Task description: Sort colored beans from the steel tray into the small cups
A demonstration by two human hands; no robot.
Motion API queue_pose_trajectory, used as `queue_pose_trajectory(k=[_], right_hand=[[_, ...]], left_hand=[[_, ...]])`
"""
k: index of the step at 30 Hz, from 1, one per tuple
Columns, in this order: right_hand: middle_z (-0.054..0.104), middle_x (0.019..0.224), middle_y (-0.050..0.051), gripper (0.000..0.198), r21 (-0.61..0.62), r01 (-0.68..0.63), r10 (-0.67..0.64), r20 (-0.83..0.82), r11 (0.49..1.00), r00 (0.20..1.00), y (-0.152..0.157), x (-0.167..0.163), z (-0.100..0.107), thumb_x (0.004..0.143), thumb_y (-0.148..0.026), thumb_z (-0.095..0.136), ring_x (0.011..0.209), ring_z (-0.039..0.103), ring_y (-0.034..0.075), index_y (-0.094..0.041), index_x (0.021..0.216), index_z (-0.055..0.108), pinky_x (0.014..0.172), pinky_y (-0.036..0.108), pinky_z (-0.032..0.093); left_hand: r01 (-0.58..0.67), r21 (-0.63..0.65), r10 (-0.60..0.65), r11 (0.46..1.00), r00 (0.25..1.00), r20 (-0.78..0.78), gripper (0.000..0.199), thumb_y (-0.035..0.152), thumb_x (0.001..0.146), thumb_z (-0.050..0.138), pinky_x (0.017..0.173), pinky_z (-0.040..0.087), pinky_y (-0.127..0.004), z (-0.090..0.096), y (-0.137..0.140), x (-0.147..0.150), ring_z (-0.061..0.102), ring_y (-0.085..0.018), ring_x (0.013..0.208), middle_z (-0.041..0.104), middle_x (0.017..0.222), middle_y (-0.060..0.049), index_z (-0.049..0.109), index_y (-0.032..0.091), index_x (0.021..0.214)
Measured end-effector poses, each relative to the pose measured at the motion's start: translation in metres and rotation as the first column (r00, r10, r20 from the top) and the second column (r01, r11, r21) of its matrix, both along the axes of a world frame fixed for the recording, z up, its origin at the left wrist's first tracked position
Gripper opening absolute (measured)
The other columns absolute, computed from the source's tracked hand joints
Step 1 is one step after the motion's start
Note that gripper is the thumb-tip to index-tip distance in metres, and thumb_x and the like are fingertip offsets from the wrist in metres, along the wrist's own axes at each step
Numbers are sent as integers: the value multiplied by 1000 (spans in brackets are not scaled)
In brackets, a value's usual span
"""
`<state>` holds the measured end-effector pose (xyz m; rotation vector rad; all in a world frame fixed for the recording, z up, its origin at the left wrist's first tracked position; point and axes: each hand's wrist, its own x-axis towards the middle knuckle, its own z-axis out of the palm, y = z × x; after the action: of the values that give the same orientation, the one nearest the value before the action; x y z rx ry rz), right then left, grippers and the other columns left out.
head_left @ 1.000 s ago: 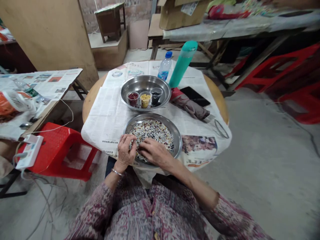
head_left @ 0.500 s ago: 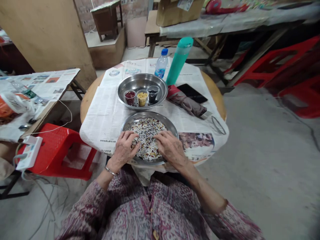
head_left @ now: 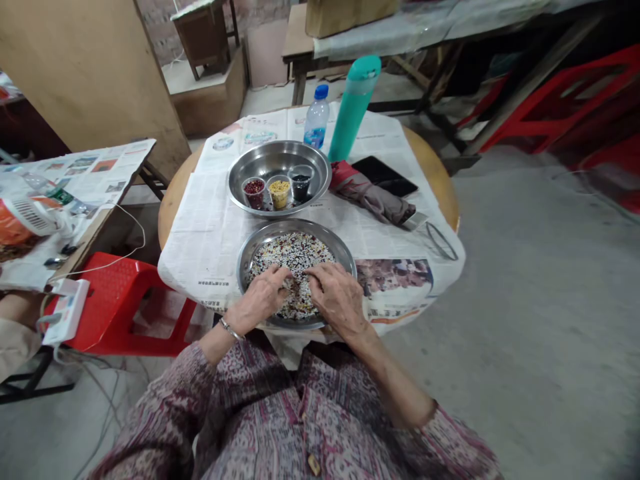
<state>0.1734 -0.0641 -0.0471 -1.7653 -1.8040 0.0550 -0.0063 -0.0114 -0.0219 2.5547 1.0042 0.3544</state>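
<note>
A round steel basin (head_left: 346, 257) in front of me holds a spread of mixed grains (head_left: 293, 252), mostly white with dark, red and yellow bits. My left hand (head_left: 263, 295) reaches over the basin's left side, thumb and bent fingers a little apart, with nothing visible in them. From the right, my right hand (head_left: 339, 297) is over the grains with its fingers bent inward and drawn together. Whatever its fingertips pinch, if anything, is too small to make out. Behind, a second steel basin (head_left: 280, 152) holds three clear cups: dark red beans (head_left: 255, 195), yellow grains (head_left: 279, 194) and black grains (head_left: 301, 188).
Newspaper (head_left: 200, 227) covers the round table. Toward the back stand a water bottle (head_left: 317, 120) and a tall teal bottle (head_left: 354, 110). A folded umbrella (head_left: 375, 199) and a dark flat device (head_left: 384, 176) lie at right. A red stool (head_left: 120, 293) with a power strip (head_left: 70, 310) is at left.
My left hand has shifted right, toward the middle of the grains, and its thumb and fingers are closer together. My right hand stays over the right side. The view has shifted slightly.
</note>
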Motion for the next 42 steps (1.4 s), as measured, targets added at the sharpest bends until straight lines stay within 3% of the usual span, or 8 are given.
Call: queue_pose_trajectory(k=[4,8,13,18,25,31,37,42], right_hand=[[72,106,8,36,83,29,-18,-130,996,991,0,1,-3,89,-9,41,103,62,23,-21,109,68,92,36,49],[70,113,10,39,137,65,-34,-212,989,977,-1,1,-3,91,-10,39,108,62,24,-20,115,68,99,41,49],[70,115,10,39,113,60,-38,-189,992,981,1,1,-3,92,-11,40,110,61,25,-21,119,66,100,43,47],[71,113,10,37,130,73,-46,-203,989,978,0,1,-1,92,-10,40,108,62,24,-19,117,66,98,40,49],[71,110,9,35,123,70,-38,-249,990,968,-1,0,1,91,-11,42,106,62,23,-20,114,67,96,39,50],[72,107,8,34,114,66,-38,-235,991,971,-1,0,0,91,-12,42,103,63,24,-21,111,68,93,39,51],[69,118,10,32,77,71,-65,-80,995,995,0,-1,6,91,-14,48,112,57,26,-21,115,67,92,40,49],[65,129,11,29,-4,34,-34,60,999,998,0,-3,7,90,-18,55,118,53,29,-21,116,67,85,41,46]], left_hand=[[118,-29,-118,993,993,4,25,10,88,55,96,53,-39,1,-7,25,59,-22,103,59,108,-6,54,20,110],[179,112,-167,977,980,-107,26,17,87,61,102,48,-46,-3,7,45,51,-29,117,58,122,-11,59,18,113],[123,244,-85,962,984,-159,31,19,90,60,105,43,-49,-7,40,52,44,-31,129,51,141,-8,59,23,121],[-51,313,116,948,974,-192,15,25,94,59,88,51,-43,3,44,31,55,-28,107,61,114,-10,62,20,107],[15,59,-7,998,991,-136,33,42,90,67,82,55,-36,15,-4,3,58,-22,99,55,108,-5,55,25,115],[191,34,-186,981,975,-118,17,15,93,55,82,55,-35,10,-6,26,57,-21,98,55,105,-6,58,21,109],[23,273,21,962,987,-157,22,12,95,48,90,52,-43,4,23,32,51,-26,107,57,117,-9,61,21,110],[-52,264,102,963,979,-179,23,8,92,48,87,53,-40,10,11,13,53,-24,102,58,112,-8,59,22,108]])
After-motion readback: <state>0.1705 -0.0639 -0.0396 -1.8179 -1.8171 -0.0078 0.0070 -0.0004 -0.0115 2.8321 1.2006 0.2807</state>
